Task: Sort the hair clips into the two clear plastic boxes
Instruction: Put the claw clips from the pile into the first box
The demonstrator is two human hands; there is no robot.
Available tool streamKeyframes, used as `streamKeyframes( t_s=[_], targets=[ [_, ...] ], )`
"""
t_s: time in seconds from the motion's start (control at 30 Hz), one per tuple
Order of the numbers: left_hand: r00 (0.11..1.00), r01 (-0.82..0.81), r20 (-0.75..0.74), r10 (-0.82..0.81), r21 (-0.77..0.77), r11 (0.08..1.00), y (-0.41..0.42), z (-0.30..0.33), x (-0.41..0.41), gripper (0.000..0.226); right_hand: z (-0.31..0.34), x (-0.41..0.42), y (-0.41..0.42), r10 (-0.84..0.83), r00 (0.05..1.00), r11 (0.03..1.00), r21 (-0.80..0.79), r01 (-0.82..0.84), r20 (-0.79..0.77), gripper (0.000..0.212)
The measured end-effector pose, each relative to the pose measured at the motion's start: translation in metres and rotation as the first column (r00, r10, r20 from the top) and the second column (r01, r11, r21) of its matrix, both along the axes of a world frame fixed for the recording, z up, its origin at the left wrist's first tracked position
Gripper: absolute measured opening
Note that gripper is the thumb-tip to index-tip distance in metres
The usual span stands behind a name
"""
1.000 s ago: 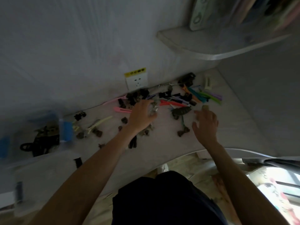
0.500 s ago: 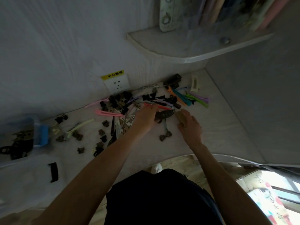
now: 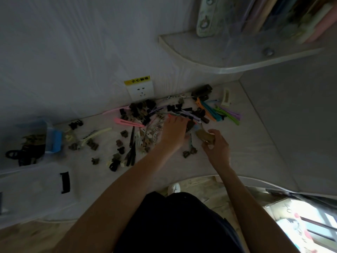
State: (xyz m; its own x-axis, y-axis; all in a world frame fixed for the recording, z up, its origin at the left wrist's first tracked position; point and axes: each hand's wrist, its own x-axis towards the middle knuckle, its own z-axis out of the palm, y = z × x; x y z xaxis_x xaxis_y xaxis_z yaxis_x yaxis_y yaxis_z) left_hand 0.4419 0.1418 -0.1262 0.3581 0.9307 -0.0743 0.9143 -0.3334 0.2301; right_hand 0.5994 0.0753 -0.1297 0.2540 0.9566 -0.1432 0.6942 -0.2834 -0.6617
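A heap of hair clips (image 3: 164, 114) lies on the white desk below the wall socket: small dark claw clips, long pink, orange, teal, green and purple flat clips. My left hand (image 3: 173, 132) rests palm down on the heap, fingers over a dark clip (image 3: 190, 125); what it grips is hidden. My right hand (image 3: 217, 145) holds a brown claw clip (image 3: 205, 136) just right of it. At far left stands a clear plastic box (image 3: 49, 132) with a blue latch, dark clips inside. A second clear box (image 3: 36, 189) with a black latch sits in front of it.
A wall socket (image 3: 141, 90) with a yellow label sits behind the heap. A curved shelf (image 3: 218, 57) with books overhangs the back right. Loose small clips (image 3: 118, 143) lie between heap and boxes. The desk's curved front edge (image 3: 200, 177) runs near my body.
The right hand has closed on the brown claw clip and lifted it off the desk. The left hand slid right onto the heap. The view shifted, bringing the boxes further into frame.
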Motion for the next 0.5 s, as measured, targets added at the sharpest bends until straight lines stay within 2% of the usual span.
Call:
streamKeyframes(
  t_s=[0.07, 0.1, 0.13, 0.2, 0.27, 0.33, 0.43, 0.5],
  targets=[
    [0.999, 0.016, -0.051, -0.014, 0.024, 1.000, 0.004, -0.003, 0.002, 0.046, 0.003, -0.001, -0.004, -0.023, 0.999, 1.000, -0.012, 0.023, -0.040, 0.049],
    [1.000, 0.010, -0.027, -0.009, 0.023, 1.000, 0.006, -0.002, 0.000, 0.042, 0.006, -0.002, -0.005, -0.063, 0.995, 0.998, -0.009, 0.062, -0.079, 0.048],
    [1.000, -0.009, 0.028, 0.008, 0.024, 1.000, 0.004, -0.001, -0.005, 0.041, 0.010, -0.004, -0.007, -0.092, 0.989, 0.996, 0.006, 0.093, -0.114, 0.045],
    [0.970, -0.057, 0.239, 0.037, 0.081, 0.995, -0.004, 0.009, -0.020, 0.038, 0.021, -0.010, -0.007, -0.111, 0.980, 0.991, 0.058, 0.122, -0.164, 0.034],
    [0.843, -0.171, 0.525, 0.118, 0.054, 0.984, -0.017, 0.025, -0.045, 0.036, 0.031, -0.023, -0.003, -0.087, 0.972, 0.993, 0.062, 0.103, -0.218, 0.025],
    [0.663, -0.311, 0.702, 0.259, -0.056, 0.949, -0.032, 0.045, -0.078, 0.034, 0.036, -0.046, 0.004, -0.074, 0.940, 0.997, -0.015, 0.073, -0.333, 0.019],
    [0.502, -0.545, 0.760, 0.413, -0.093, 0.833, -0.050, 0.061, -0.131, 0.031, 0.039, -0.090, 0.013, -0.009, 0.893, 0.994, -0.104, -0.043, -0.450, 0.008],
    [0.381, -0.633, 0.808, 0.449, -0.127, 0.764, -0.061, 0.065, -0.176, 0.033, 0.041, -0.127, 0.016, 0.053, 0.871, 0.987, -0.104, -0.119, -0.488, 0.006]
  ],
)
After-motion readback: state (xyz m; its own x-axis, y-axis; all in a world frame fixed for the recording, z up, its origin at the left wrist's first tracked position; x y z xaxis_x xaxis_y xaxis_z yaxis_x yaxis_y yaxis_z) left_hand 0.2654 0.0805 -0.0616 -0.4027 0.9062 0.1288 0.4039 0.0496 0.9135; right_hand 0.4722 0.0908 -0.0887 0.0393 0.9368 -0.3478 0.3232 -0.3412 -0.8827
